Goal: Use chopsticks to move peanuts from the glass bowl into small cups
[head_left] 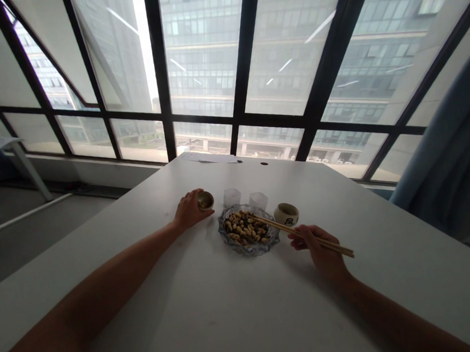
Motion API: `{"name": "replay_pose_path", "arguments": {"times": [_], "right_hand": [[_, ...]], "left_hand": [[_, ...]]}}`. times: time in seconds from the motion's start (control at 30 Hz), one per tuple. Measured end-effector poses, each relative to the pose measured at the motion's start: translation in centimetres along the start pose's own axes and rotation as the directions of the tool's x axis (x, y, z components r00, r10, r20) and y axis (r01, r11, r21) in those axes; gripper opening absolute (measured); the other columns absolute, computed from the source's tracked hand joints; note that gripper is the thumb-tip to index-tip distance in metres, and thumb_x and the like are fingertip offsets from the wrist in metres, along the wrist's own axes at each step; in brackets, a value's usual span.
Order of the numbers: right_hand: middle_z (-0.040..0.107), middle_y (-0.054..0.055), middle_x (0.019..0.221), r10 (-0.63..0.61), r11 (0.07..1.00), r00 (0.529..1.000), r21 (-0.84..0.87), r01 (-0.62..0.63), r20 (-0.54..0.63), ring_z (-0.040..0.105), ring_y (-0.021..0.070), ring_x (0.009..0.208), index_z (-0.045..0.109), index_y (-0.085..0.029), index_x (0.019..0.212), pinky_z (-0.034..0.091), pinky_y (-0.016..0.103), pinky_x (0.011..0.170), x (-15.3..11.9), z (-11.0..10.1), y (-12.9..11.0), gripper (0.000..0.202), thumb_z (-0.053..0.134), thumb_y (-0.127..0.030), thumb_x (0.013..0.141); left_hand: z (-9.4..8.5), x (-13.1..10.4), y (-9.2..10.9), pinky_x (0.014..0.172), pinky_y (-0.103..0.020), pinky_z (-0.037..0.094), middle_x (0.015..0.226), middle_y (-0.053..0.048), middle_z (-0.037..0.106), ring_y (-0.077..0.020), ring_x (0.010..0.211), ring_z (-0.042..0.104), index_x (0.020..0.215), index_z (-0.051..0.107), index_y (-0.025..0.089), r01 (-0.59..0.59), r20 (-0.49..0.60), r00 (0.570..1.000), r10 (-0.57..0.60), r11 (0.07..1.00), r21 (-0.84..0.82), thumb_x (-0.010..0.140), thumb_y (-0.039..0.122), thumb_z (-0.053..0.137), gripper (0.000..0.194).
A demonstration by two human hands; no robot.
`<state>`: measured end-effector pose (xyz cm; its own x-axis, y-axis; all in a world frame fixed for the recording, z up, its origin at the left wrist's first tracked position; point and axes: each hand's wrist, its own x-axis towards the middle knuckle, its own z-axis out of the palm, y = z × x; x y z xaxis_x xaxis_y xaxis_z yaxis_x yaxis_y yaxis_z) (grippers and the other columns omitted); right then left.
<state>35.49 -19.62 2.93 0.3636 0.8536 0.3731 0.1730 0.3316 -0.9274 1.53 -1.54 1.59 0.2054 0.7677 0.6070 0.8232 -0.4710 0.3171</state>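
My left hand (189, 208) is wrapped round a small tea cup (205, 201), its mouth tilted toward me. Chopsticks (303, 234) are gripped in my right hand (318, 248), their tips over the peanuts (244, 230) in a clear glass bowl (228, 242) with a scalloped rim. Darker bits, perhaps sunflower seeds, lie among the peanuts. Whether the tips pinch anything is too small to tell. Beside my right hand stands a pale cup (281, 215) with a dark character on its side.
Behind the bowl stand two translucent cups, a left cup (231, 197) and a right cup (258, 201). Papers (208, 157) lie at the far edge of the white table (212, 306). Tall windows rise beyond it, and a blue curtain (443, 167) hangs at the right.
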Motion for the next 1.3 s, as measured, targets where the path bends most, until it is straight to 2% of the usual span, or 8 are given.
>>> {"name": "replay_pose_path", "arguments": {"times": [0.37, 0.73, 0.83, 0.93, 1.0, 1.07, 1.2, 1.3], "right_hand": [[0.077, 0.013, 0.07, 0.19, 0.976, 0.982, 0.111, -0.189, 0.003, 0.071, 0.0198, 0.056, 0.075, -0.014, 0.073, 0.059, 0.028, 0.05, 0.4, -0.1, 0.1, 0.057, 0.083, -0.069, 0.06], [0.077, 0.013, 0.072, 0.197, 0.975, 0.98, 0.106, -0.196, 0.004, 0.071, 0.0196, 0.057, 0.074, -0.015, 0.073, 0.057, 0.027, 0.048, 0.3, 0.1, -0.5, 0.06, 0.084, -0.071, 0.057], [0.077, 0.013, 0.072, 0.141, 0.986, 0.99, 0.086, -0.14, -0.013, 0.069, 0.0192, 0.054, 0.074, -0.015, 0.073, 0.056, 0.027, 0.046, 0.3, 0.0, -0.2, 0.059, 0.08, -0.073, 0.061], [0.078, 0.012, 0.072, 0.03, 0.999, 1.0, 0.031, -0.029, -0.007, 0.069, 0.0192, 0.054, 0.074, -0.017, 0.076, 0.056, 0.028, 0.046, -0.1, 0.0, 0.0, 0.053, 0.077, -0.069, 0.07], [0.078, 0.012, 0.073, -0.054, 0.998, 0.998, -0.011, 0.054, 0.016, 0.069, 0.0197, 0.055, 0.074, -0.018, 0.079, 0.057, 0.03, 0.047, -0.4, 0.0, -0.2, 0.047, 0.075, -0.065, 0.076], [0.079, 0.011, 0.075, -0.117, 0.992, 0.992, -0.046, 0.119, 0.038, 0.07, 0.02, 0.055, 0.074, -0.019, 0.082, 0.057, 0.031, 0.048, -0.7, 0.0, -0.3, 0.044, 0.072, -0.063, 0.08], [0.078, 0.011, 0.074, -0.177, 0.98, 0.983, -0.085, 0.18, 0.044, 0.069, 0.0199, 0.053, 0.073, -0.019, 0.082, 0.057, 0.031, 0.046, -0.7, -0.1, -0.3, 0.042, 0.069, -0.061, 0.084], [0.078, 0.01, 0.072, -0.22, 0.97, 0.975, -0.099, 0.222, 0.037, 0.067, 0.0188, 0.05, 0.072, -0.02, 0.084, 0.055, 0.03, 0.045, -0.3, -0.1, -0.4, 0.04, 0.068, -0.06, 0.086]], "left_hand": [[0.0, 0.1, -0.2, 0.097, -0.044, 0.051, 0.122, -0.013, 0.068, -0.033, 0.112, 0.066, 0.127, 0.05, 0.022, 0.084, 0.027, 0.996, -0.083, 0.996, -0.028, 0.068, 0.053, 0.082, 0.073], [-0.8, 0.5, -0.2, 0.09, -0.038, 0.053, 0.12, -0.013, 0.07, -0.0298, 0.108, 0.068, 0.134, 0.048, 0.02, 0.337, 0.172, 0.932, -0.32, 0.938, -0.08, 0.074, 0.066, 0.072, 0.08], [-1.3, 1.1, -0.1, 0.096, -0.041, 0.051, 0.131, -0.016, 0.065, -0.0317, 0.118, 0.063, 0.137, 0.048, 0.019, 0.279, 0.167, 0.948, -0.27, 0.96, -0.035, 0.076, 0.067, 0.069, 0.081], [-1.5, 2.1, 1.1, 0.106, -0.051, 0.044, 0.142, -0.018, 0.058, -0.0358, 0.13, 0.054, 0.138, 0.05, 0.017, 0.062, 0.087, 0.994, -0.065, 0.997, 0.037, 0.082, 0.063, 0.065, 0.074], [-1.2, 3.1, 2.5, 0.11, -0.054, 0.038, 0.144, -0.018, 0.057, -0.0363, 0.134, 0.05, 0.139, 0.05, 0.017, -0.095, 0.084, 0.992, 0.09, 0.994, 0.062, 0.086, 0.059, 0.062, 0.069], [-0.6, 4.3, 3.9, 0.111, -0.054, 0.038, 0.143, -0.018, 0.058, -0.0359, 0.133, 0.052, 0.141, 0.05, 0.016, -0.174, 0.142, 0.976, 0.166, 0.983, 0.051, 0.088, 0.057, 0.06, 0.067], [1.2, 6.6, 6.0, 0.104, -0.052, 0.045, 0.134, -0.017, 0.065, -0.037, 0.123, 0.061, 0.141, 0.05, 0.018, -0.163, 0.321, 0.934, 0.155, 0.987, -0.003, 0.082, 0.056, 0.066, 0.072], [2.3, 7.4, 6.6, 0.098, -0.048, 0.05, 0.128, -0.015, 0.068, -0.0358, 0.117, 0.065, 0.141, 0.048, 0.021, -0.109, 0.378, 0.918, 0.119, 0.993, -0.049, 0.076, 0.05, 0.073, 0.075]]}}
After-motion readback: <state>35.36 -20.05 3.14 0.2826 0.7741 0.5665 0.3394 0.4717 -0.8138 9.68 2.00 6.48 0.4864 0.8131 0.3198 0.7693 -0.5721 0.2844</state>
